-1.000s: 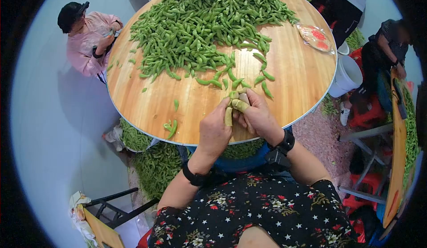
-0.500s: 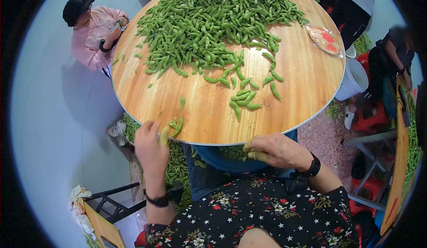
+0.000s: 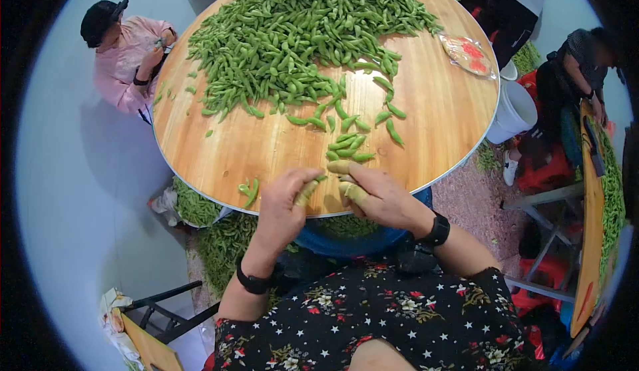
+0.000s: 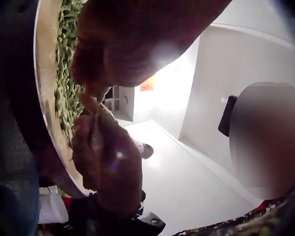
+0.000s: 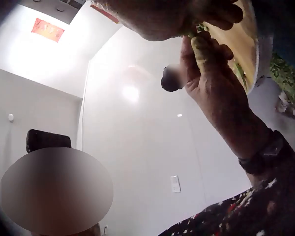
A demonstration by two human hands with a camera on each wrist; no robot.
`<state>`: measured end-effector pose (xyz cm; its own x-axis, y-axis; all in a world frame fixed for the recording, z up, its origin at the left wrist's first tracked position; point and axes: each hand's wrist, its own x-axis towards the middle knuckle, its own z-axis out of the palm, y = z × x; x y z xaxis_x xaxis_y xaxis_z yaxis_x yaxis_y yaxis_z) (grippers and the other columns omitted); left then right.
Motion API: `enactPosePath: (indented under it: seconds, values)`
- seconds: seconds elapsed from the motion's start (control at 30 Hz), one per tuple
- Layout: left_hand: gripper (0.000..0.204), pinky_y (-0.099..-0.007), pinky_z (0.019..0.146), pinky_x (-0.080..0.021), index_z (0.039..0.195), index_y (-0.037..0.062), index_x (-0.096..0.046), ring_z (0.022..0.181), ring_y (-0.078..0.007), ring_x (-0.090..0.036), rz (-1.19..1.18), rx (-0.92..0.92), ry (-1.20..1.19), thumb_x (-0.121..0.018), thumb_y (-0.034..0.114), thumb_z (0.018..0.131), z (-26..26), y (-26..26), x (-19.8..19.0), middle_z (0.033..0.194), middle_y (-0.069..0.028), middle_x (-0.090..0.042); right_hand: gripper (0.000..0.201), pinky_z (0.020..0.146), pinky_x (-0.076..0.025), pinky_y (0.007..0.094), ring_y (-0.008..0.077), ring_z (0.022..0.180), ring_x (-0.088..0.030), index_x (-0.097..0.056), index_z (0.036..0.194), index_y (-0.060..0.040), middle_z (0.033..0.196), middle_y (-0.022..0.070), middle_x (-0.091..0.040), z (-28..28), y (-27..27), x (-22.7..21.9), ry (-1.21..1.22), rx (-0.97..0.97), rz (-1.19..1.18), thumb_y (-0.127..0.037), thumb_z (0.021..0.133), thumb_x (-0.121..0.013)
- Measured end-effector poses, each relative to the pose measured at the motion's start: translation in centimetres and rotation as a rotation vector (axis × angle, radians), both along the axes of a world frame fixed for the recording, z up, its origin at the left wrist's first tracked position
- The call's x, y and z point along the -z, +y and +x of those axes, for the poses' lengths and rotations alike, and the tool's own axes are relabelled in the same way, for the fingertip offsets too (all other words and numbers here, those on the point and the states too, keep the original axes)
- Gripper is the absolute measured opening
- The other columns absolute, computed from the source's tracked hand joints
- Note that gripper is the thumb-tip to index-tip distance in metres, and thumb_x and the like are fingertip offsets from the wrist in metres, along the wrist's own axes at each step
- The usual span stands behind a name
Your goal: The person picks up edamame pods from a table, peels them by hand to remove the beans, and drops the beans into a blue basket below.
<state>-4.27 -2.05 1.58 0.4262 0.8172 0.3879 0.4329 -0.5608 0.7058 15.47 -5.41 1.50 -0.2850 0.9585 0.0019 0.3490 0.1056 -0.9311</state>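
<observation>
Near the front edge of the round wooden table (image 3: 439, 118), my left hand (image 3: 279, 201) pinches a small green soybean pod (image 3: 321, 178) between thumb and fingertips. In the right wrist view, green shows at the tips of the left fingers (image 5: 201, 49). My right hand (image 3: 383, 198) comes close from the other side, thumb and forefinger beside the pod; I cannot tell whether they grip it. Yellowish covers wrap several fingertips. Just beyond the hands lies a small group of pods (image 3: 349, 146). A couple more pods (image 3: 249, 191) lie to the left of the left hand.
A large heap of soybean pods (image 3: 299, 45) covers the table's far half. A flat clear packet (image 3: 469, 57) lies at right. Below the front edge are a blue tub (image 3: 333, 244) and more greens (image 3: 226, 251). A white bucket (image 3: 512, 115) stands at right. Other people sit around.
The hands parted, the left reaching to the table's left front and the right dropping below the edge; now they are together again. A lone pod at left is gone from its spot.
</observation>
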Motion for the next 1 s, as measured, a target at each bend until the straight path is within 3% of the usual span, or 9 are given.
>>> enactPosePath:
  seconds: [0.07,0.17,0.23,0.43,0.57,0.63,0.73,0.9,1.0]
  values:
    - [0.017,-0.0353,0.071,-0.05,0.096,0.0002,-0.065,0.082,-0.0311,-0.064,-0.081,0.052,-0.053,-0.059,-0.002,0.08,0.5,-0.5,-0.3,0.088,-0.017,-0.064,0.024,0.067,-0.047,0.0433,0.0349,0.073,-0.061,-0.052,0.106,0.0013,0.076,0.019,-0.06,0.0,0.2,0.6,-0.012,-0.006,0.138,-0.019,0.094,-0.047]
    - [0.015,-0.0342,0.069,-0.05,0.095,-0.0003,-0.065,0.08,-0.0306,-0.064,-0.101,0.006,0.009,-0.061,-0.002,0.081,0.7,-0.7,-0.4,0.087,-0.0169,-0.064,0.024,0.065,-0.046,0.0456,0.0385,0.07,-0.06,-0.051,0.107,0.0005,0.072,0.0195,-0.06,0.1,0.1,0.7,0.028,-0.084,-0.032,-0.019,0.094,-0.046]
    - [0.009,-0.0307,0.066,-0.048,0.091,-0.0006,-0.064,0.074,-0.0251,-0.063,-0.041,-0.043,0.012,-0.064,0.002,0.082,0.8,-0.7,0.1,0.082,-0.0136,-0.064,0.023,0.054,-0.047,0.0312,0.0163,0.056,-0.059,-0.051,0.11,-0.002,0.068,0.0061,-0.059,0.2,-0.1,1.4,0.004,-0.09,0.165,-0.019,0.098,-0.042]
    - [0.009,-0.0361,0.063,-0.047,0.088,-0.001,-0.06,0.072,-0.0326,-0.059,-0.065,0.02,0.122,-0.064,0.001,0.08,0.6,-1.0,-0.9,0.078,-0.0158,-0.059,0.02,0.057,-0.047,0.0374,0.0254,0.058,-0.061,-0.05,0.106,-0.0016,0.068,0.0126,-0.059,0.0,-0.5,1.7,-0.23,-0.02,0.376,-0.017,0.097,-0.042]
    - [0.012,-0.0361,0.063,-0.047,0.089,-0.0009,-0.059,0.073,-0.0324,-0.06,-0.059,0.131,0.083,-0.065,-0.001,0.079,0.2,-1.3,-0.7,0.079,-0.0155,-0.059,0.018,0.049,-0.045,0.0348,0.0212,0.053,-0.059,-0.05,0.103,-0.0031,0.068,0.0103,-0.06,0.7,-0.4,0.4,-0.269,-0.09,0.36,-0.018,0.097,-0.043]
    - [0.013,-0.0331,0.061,-0.048,0.089,-0.0012,-0.06,0.07,-0.0283,-0.062,0.002,0.226,0.033,-0.066,-0.001,0.078,0.3,-1.2,-0.3,0.079,-0.0143,-0.062,0.014,0.039,-0.043,0.034,0.022,0.044,-0.054,-0.05,0.096,-0.0039,0.063,0.0117,-0.058,1.6,0.3,-1.6,0.186,-0.263,-0.415,-0.016,0.094,-0.043]
    - [0.016,-0.0341,0.063,-0.05,0.091,-0.0007,-0.061,0.073,-0.0295,-0.062,0.058,0.228,0.036,-0.066,-0.005,0.076,0.7,-1.0,0.1,0.08,-0.0142,-0.062,0.015,0.033,-0.035,0.0229,0.0095,0.041,-0.049,-0.051,0.099,-0.005,0.067,0.0067,-0.059,2.3,1.4,0.2,0.583,-0.269,-0.78,-0.019,0.096,-0.046]
    - [0.024,-0.0372,0.066,-0.05,0.096,-0.0006,-0.061,0.077,-0.0324,-0.061,0.242,0.156,0.105,-0.062,-0.009,0.073,1.3,-0.8,0.7,0.082,-0.0154,-0.061,0.02,0.033,-0.035,0.0214,0.0099,0.041,-0.049,-0.052,0.1,-0.0047,0.067,0.0071,-0.058,1.4,1.2,0.2,0.619,-0.225,-0.755,-0.023,0.097,-0.047]
    - [0.025,-0.0367,0.066,-0.05,0.096,-0.0005,-0.061,0.077,-0.0319,-0.061,0.204,0.037,0.02,-0.062,-0.01,0.073,2.2,-1.1,1.0,0.083,-0.0149,-0.061,0.012,0.033,-0.035,0.0237,0.0111,0.039,-0.047,-0.053,0.095,-0.0071,0.065,0.0055,-0.057,-0.4,0.3,0.8,0.418,-0.005,-0.473,-0.019,0.095,-0.05]
